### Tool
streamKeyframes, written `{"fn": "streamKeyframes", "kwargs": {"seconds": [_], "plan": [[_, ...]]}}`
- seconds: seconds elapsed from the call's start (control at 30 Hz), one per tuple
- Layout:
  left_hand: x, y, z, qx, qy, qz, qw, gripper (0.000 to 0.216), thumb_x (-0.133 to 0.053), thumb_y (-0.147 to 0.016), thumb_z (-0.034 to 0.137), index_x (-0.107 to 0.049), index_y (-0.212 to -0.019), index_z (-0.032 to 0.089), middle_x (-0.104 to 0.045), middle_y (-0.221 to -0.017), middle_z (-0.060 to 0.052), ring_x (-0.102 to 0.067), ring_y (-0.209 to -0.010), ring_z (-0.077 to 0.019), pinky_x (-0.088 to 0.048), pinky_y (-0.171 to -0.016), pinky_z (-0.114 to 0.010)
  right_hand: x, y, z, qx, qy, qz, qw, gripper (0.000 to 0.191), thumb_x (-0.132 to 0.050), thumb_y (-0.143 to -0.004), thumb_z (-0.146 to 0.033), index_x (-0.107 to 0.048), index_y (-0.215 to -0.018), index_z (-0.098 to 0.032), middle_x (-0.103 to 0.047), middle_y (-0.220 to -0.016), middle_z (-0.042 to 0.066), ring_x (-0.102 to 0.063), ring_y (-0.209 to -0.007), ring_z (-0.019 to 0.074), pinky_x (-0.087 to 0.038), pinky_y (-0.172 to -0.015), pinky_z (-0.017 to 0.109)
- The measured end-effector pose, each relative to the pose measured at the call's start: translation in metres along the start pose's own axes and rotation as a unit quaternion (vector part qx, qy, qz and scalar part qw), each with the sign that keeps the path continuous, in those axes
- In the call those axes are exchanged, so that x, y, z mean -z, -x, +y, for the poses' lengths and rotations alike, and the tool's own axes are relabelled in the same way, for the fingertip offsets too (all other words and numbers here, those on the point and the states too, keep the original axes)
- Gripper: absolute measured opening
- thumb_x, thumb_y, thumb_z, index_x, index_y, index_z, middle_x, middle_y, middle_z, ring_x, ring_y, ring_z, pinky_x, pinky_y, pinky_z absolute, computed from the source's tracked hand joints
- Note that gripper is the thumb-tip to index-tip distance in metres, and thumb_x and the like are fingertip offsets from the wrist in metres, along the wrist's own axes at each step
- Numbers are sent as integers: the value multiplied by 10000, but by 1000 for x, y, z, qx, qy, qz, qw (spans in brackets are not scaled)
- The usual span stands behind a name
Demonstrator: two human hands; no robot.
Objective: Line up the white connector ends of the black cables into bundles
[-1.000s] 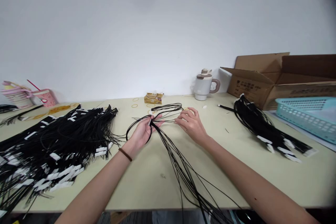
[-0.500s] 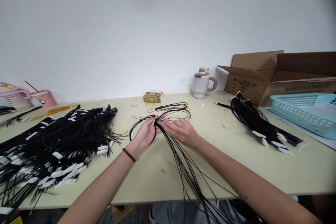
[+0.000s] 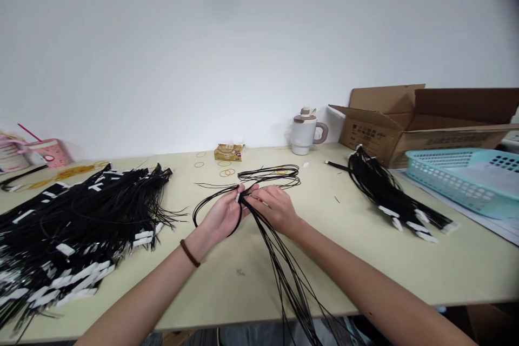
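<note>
Over the middle of the table, my left hand (image 3: pixel 222 213) is closed around a bundle of thin black cables (image 3: pixel 279 259), near a small white piece on it. One part of the bundle loops round behind that hand; long loose ends hang down over the table's front edge. My right hand (image 3: pixel 276 208) is closed on the same bundle just right of the left fingers, with its fingertips partly hidden. Just beyond the hands lies a flat coil of black cable (image 3: pixel 267 174) with a white end.
A large pile of black cables with white tags (image 3: pixel 93 221) covers the left. Behind lie rubber bands (image 3: pixel 227 172) and a small gold box (image 3: pixel 229 152). A lidded mug (image 3: pixel 303 132), cardboard box (image 3: pixel 375 130), turquoise basket (image 3: pixel 458 186) and another cable bundle (image 3: pixel 377 189) stand right.
My right hand's fingers have curled in from a looser, more open pose and closed on the bundle beside the left hand. The whole view has shifted slightly.
</note>
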State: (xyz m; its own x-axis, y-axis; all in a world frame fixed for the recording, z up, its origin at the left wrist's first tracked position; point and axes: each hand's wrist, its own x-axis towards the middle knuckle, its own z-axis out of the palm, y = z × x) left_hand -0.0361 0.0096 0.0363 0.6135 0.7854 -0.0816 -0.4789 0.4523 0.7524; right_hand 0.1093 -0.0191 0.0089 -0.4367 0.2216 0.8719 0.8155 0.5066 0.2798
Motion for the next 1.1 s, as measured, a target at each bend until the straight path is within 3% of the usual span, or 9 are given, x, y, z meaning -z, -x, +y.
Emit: {"fn": "streamKeyframes", "kwargs": {"seconds": [0.3,0.43,0.6,0.7,0.8,0.9,1.0,1.1], "plan": [[-1,2,-1,2,11,11,1000,128,-489,-791,159,-549,-678,162,-661,-929,-56,-601,-877,-167,-428,-860,-313,0,-1,2,16,6,7,1000,149,-455,-852,-114,-575,-867,-201,-631,-763,3,-479,-664,132,-351,-602,271],[0,2,-2,8,25,6,1000,117,-501,-789,158,-567,-693,155,-663,-916,-59,-603,-864,-162,-424,-861,-305,-3,0,1,-9,-7,26,1000,116,-498,-835,-124,-587,-867,-192,-630,-733,0,-469,-631,123,-347,-576,260],[2,0,-5,7,32,23,999,136,-486,-804,149,-577,-704,152,-663,-835,-43,-604,-785,-136,-429,-846,-288,-5,0,-2,-77,-112,25,990,126,-515,-831,-135,-605,-895,-195,-642,-751,8,-497,-646,117,-390,-586,240],[3,-2,-5,-10,42,41,998,147,-483,-807,146,-580,-696,145,-648,-759,-27,-598,-729,-121,-435,-842,-282,-1,-5,-2,-141,-221,22,965,159,-475,-855,-157,-616,-907,-209,-652,-822,25,-541,-724,130,-435,-663,267],[4,-4,-3,-33,45,59,997,158,-472,-815,148,-572,-693,141,-649,-771,-37,-610,-776,-135,-433,-863,-296,6,-14,-2,-255,-363,34,896,163,-475,-857,-183,-624,-914,-214,-653,-892,38,-573,-862,150,-450,-798,321],[5,-6,-2,-51,39,88,994,155,-463,-822,149,-558,-701,136,-663,-857,-73,-618,-861,-157,-426,-884,-293,13,-23,2,-392,-506,71,765,119,-524,-838,-269,-621,-872,-209,-648,-886,37,-595,-861,158,-468,-822,354],[7,-8,0,-63,45,120,990,150,-465,-821,144,-545,-694,133,-666,-902,-99,-616,-908,-166,-421,-898,-270,19,-28,14,-475,-588,161,634,155,-593,-785,-342,-595,-781,-188,-615,-775,9,-602,-765,144,-493,-773,360],[10,-11,1,-69,56,135,987,165,-450,-826,132,-542,-689,126,-662,-926,-115,-617,-913,-164,-436,-877,-250,25,-27,34,-512,-590,243,575,214,-670,-708,-363,-576,-725,-172,-515,-630,-42,-537,-606,82,-491,-645,266]]}}
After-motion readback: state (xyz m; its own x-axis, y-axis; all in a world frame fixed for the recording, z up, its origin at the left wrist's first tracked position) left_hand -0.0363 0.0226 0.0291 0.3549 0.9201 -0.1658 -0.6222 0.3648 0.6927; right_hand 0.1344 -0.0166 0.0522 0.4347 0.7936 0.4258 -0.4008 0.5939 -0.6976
